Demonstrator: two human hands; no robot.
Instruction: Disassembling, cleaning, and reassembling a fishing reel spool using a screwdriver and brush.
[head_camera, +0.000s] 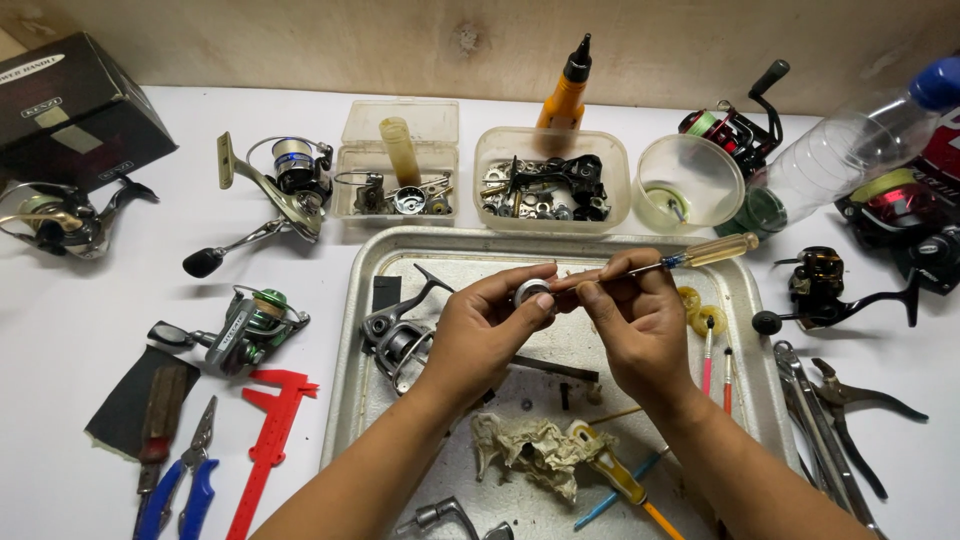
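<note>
My left hand (485, 330) pinches a small round metal reel part (531, 292) between thumb and fingers, above a metal tray (742, 300). My right hand (640, 322) grips a thin screwdriver with a clear yellow handle (712, 251), its tip meeting the part. Under my left hand a partly stripped grey spinning reel body (392, 335) lies on the tray. A crumpled dirty rag (530, 447) and a yellow-handled tool (615, 477) lie near my wrists.
Several fishing reels (285, 180) lie on the white table. Clear tubs of small parts (550, 180), an empty clear cup (690, 180), an orange oil bottle (567, 92) and a plastic bottle (850, 150) stand behind the tray. Red calipers (268, 430) and blue pliers (180, 485) lie left, metal pliers (835, 410) right.
</note>
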